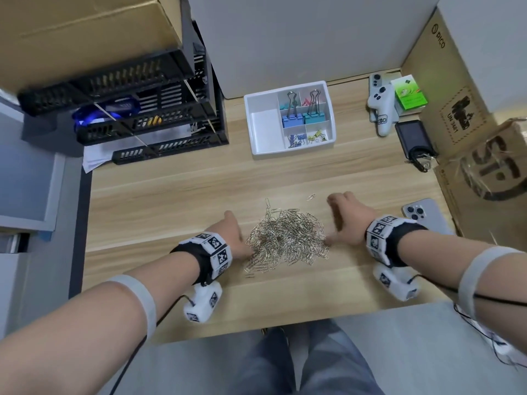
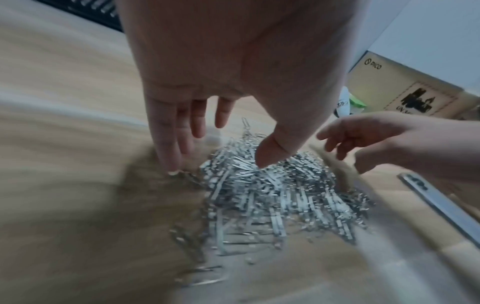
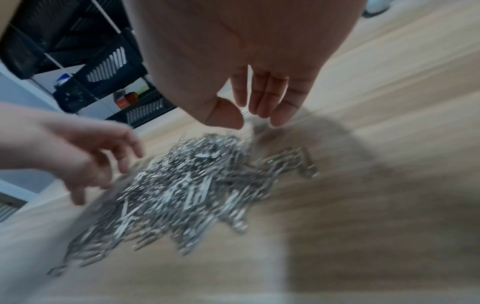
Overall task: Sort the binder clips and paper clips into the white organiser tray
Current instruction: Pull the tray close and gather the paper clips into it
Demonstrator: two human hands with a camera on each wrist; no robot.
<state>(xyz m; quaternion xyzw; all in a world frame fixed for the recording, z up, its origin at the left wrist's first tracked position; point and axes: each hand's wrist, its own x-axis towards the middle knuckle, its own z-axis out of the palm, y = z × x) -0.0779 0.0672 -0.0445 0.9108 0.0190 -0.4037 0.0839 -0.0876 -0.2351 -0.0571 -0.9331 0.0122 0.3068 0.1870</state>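
Observation:
A heap of silver paper clips [image 1: 286, 236] lies on the wooden desk [image 1: 171, 195] near its front edge, also seen as a blurred pile of paper clips [image 2: 272, 191] [image 3: 192, 185]. My left hand [image 1: 236, 238] stands at the heap's left side, fingers straight, little fingertip touching the edge clips. My right hand [image 1: 339, 220] stands at the heap's right side, fingers spread and straight. One stray paper clip [image 1: 310, 197] lies just beyond the heap. The white organiser tray [image 1: 258, 124] sits farther back, with large blue and teal binder clips [image 1: 302, 116] and small clips in its right compartments.
Black stacked letter trays [image 1: 142, 118] stand at the back left. At the right lie a white controller [image 1: 380, 109], a green box [image 1: 409, 94], a dark device [image 1: 415, 136], a phone [image 1: 425, 213] and cardboard boxes [image 1: 456, 95].

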